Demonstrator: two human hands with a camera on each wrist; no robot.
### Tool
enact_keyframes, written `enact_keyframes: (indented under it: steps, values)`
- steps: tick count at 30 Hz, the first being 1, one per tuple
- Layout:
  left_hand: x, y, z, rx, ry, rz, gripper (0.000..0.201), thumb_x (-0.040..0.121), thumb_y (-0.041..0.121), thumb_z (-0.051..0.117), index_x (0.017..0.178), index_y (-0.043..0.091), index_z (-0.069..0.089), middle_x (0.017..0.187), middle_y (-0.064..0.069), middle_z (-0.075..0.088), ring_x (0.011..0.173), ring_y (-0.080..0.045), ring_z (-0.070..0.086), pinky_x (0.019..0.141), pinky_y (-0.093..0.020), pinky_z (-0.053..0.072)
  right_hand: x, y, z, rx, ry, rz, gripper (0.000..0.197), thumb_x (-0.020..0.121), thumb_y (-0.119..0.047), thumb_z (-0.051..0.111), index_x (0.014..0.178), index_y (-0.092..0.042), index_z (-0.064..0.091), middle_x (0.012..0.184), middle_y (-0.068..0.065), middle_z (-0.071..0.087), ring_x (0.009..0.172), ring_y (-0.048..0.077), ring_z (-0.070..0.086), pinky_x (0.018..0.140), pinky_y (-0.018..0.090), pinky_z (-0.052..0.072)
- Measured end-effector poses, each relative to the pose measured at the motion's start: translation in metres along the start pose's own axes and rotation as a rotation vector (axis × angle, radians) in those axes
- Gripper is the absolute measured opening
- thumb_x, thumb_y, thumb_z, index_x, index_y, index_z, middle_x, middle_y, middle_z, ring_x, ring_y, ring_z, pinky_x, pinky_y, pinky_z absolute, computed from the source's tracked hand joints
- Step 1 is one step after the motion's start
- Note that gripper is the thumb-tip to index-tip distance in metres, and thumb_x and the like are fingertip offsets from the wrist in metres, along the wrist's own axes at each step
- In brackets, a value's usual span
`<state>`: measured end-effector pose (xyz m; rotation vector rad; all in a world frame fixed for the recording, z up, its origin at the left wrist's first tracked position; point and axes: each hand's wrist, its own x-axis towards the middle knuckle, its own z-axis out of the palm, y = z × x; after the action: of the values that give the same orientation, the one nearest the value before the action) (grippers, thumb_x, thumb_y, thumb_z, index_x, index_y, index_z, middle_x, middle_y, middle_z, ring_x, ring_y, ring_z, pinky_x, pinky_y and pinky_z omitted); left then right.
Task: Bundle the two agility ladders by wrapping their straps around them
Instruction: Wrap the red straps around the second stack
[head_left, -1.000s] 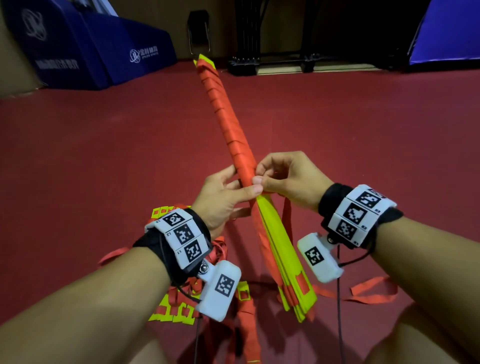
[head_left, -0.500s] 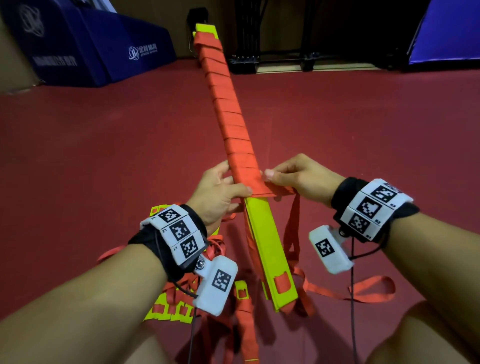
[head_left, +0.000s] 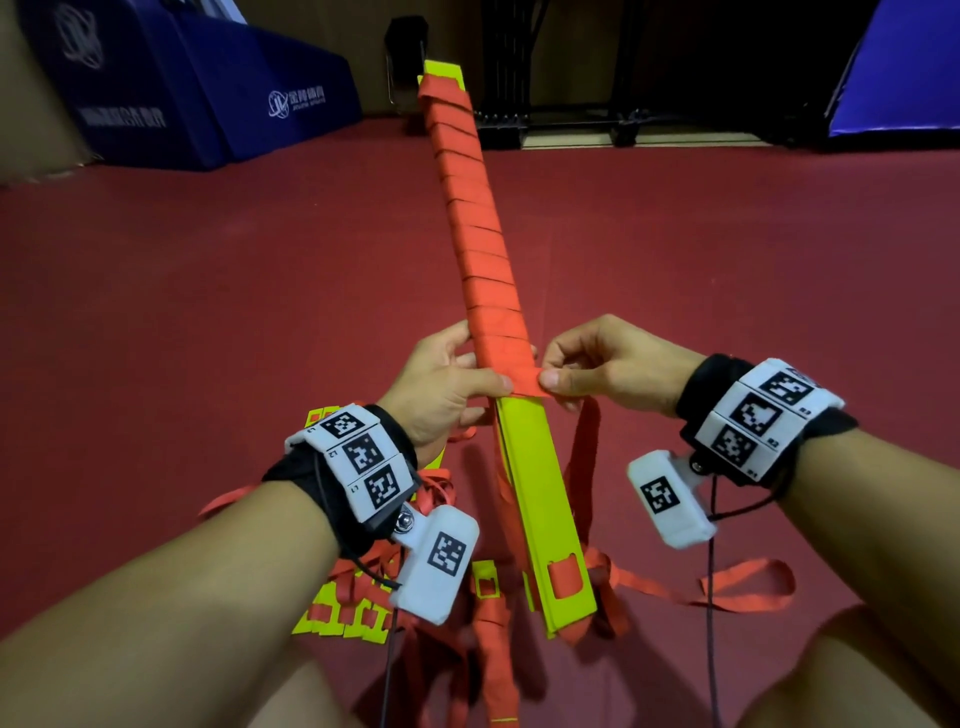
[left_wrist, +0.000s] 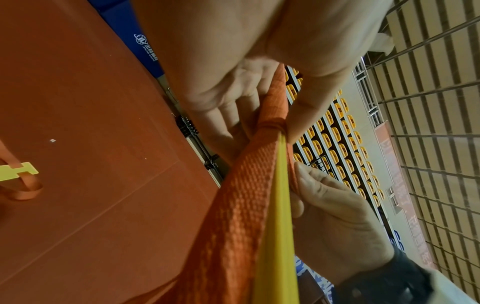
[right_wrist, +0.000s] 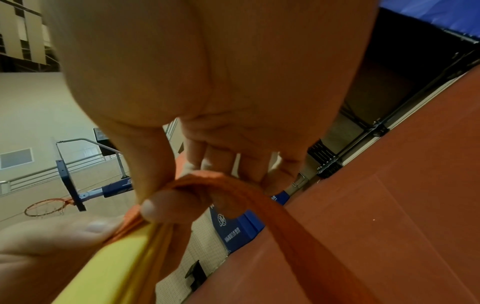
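Observation:
A stack of yellow ladder rungs (head_left: 540, 499) points away from me, its far half wound in orange strap (head_left: 475, 218). My left hand (head_left: 441, 382) grips the stack at the last turn of the wrap, thumb on top. My right hand (head_left: 597, 364) pinches the orange strap (right_wrist: 233, 185) at the stack's right edge, thumb and forefinger tight on it. The loose strap tail (head_left: 727, 587) hangs down and trails over the floor to the right. A second ladder (head_left: 363, 608) lies in a loose yellow-and-orange heap under my left wrist.
Red sports floor (head_left: 208, 312) lies all around. Blue padded mats (head_left: 208, 93) stand at the far left and another blue mat (head_left: 904, 67) at the far right. Dark metal stands (head_left: 561, 78) line the back wall.
The stack has rolled so its flat yellow face points up. My right hand has drawn the strap across to the right edge and a further turn lies on the stack.

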<state>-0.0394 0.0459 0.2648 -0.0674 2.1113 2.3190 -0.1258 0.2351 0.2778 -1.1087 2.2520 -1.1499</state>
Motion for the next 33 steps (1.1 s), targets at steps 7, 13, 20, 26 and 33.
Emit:
enact_keyframes:
  steps: [7,13,20,26,33]
  values:
    - [0.001,0.000,-0.002,-0.038,-0.028,-0.008,0.054,0.063,-0.003,0.066,0.114,0.017,0.066,0.112,-0.005,0.076,0.097,-0.021,0.070,0.084,-0.038,0.054,0.003,0.006,0.002,-0.004,-0.007,-0.006,0.034,0.100,-0.020,0.059,0.067,-0.014,0.063,0.064,-0.004,0.061,0.069,0.015,0.048,0.076,0.034,0.036]
    - [0.005,0.000,-0.004,-0.082,0.017,-0.029,0.046,0.080,-0.019,0.052,0.111,0.012,0.064,0.095,-0.009,0.068,0.078,-0.022,0.067,0.067,-0.031,0.052,0.002,0.006,0.004,-0.018,0.052,-0.003,0.021,0.099,-0.008,0.059,0.081,-0.016,0.067,0.070,-0.005,0.063,0.068,0.006,0.055,0.073,0.021,0.044]
    - [0.010,-0.002,-0.009,-0.232,0.046,-0.067,0.057,0.075,-0.014,0.063,0.128,0.006,0.056,0.093,-0.014,0.064,0.056,-0.016,0.054,0.051,-0.023,0.039,0.005,0.003,0.011,0.097,0.157,-0.100,0.021,0.098,-0.004,0.059,0.081,-0.017,0.062,0.073,-0.004,0.057,0.069,0.009,0.049,0.068,0.021,0.042]
    - [0.007,-0.003,-0.005,-0.207,0.074,-0.053,0.058,0.090,-0.018,0.050,0.144,0.001,0.047,0.102,-0.010,0.067,0.064,-0.011,0.066,0.049,-0.018,0.044,0.006,0.002,0.012,0.087,0.262,-0.079,0.024,0.097,-0.007,0.063,0.076,-0.019,0.062,0.064,-0.011,0.059,0.060,0.005,0.051,0.064,0.025,0.043]
    - [0.006,-0.002,-0.008,-0.137,-0.035,0.034,0.103,0.089,-0.008,0.064,0.157,0.046,0.008,0.100,-0.006,0.075,0.074,-0.017,0.064,0.066,-0.028,0.050,0.002,0.000,0.012,0.269,0.301,-0.158,0.020,0.091,-0.002,0.067,0.092,-0.018,0.055,0.070,-0.004,0.062,0.067,0.009,0.053,0.067,0.023,0.044]
